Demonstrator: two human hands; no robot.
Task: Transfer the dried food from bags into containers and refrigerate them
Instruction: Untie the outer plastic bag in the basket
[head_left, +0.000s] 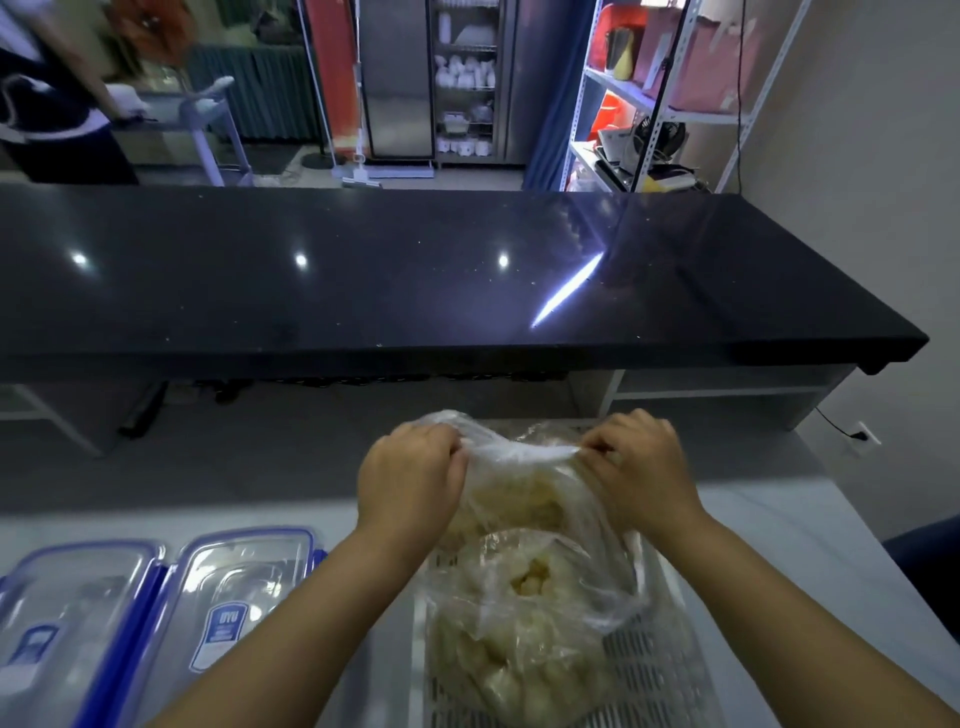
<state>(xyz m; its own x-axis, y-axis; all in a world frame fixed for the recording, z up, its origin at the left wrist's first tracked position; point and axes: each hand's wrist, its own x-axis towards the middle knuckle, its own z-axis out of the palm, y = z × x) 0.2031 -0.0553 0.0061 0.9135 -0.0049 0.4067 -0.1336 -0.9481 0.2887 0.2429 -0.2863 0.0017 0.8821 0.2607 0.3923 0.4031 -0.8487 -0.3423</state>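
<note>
Left grip (410, 473) and right grip (636, 457) both pinching mouth of far bag (519, 499); near bag (509, 634) in slotted basket (654, 665); two lidded containers (244, 587) left on worktop (769, 509).

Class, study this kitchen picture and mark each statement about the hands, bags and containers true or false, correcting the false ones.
1. The left hand and right hand both grip the far bag at its top. True.
2. Two containers with lids on sit left of the white basket. True.
3. The near bag lies inside a container. False: it lies in the basket.
4. The right hand holds a lid. False: it grips the far bag.
</note>
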